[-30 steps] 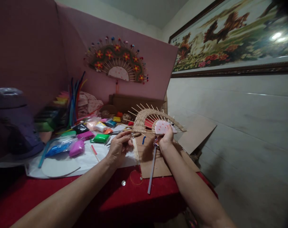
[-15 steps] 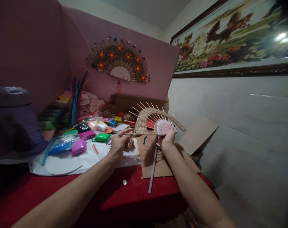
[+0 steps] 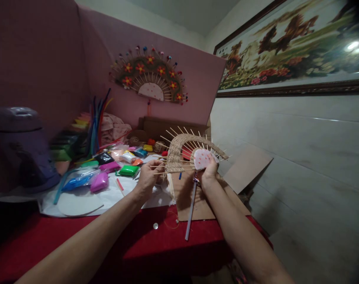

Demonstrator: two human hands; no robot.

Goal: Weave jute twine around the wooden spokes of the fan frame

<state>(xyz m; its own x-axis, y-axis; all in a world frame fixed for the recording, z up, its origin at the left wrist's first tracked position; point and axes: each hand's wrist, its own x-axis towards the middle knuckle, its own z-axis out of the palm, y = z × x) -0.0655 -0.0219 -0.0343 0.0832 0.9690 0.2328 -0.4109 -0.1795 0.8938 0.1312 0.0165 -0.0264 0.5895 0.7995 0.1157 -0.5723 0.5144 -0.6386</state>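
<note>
A half-round woven fan frame (image 3: 176, 152) of thin sticks and tan cord is held up above the cardboard. My right hand (image 3: 209, 172) grips it by the pale pink spotted half-disc (image 3: 202, 158) at its centre, thumb on the front. At the frame's left end, the fingers of my left hand (image 3: 148, 175) are closed around the lower stick tips; part of these fingers is hidden. Under the frame, a clear glue stick (image 3: 190, 213) lies across the brown cardboard (image 3: 203, 205).
Clay packets (image 3: 129, 170) and a white disc (image 3: 79, 204) lie on white sheeting at the left, near a purple container (image 3: 22, 150). A decorated fan (image 3: 151, 75) hangs on the pink board behind. Red cloth (image 3: 132, 240) covers the front.
The woven frame has tilted and shifted slightly left, its left end a little lower. My left hand has stayed at that end; my right hand still holds the spotted centre.
</note>
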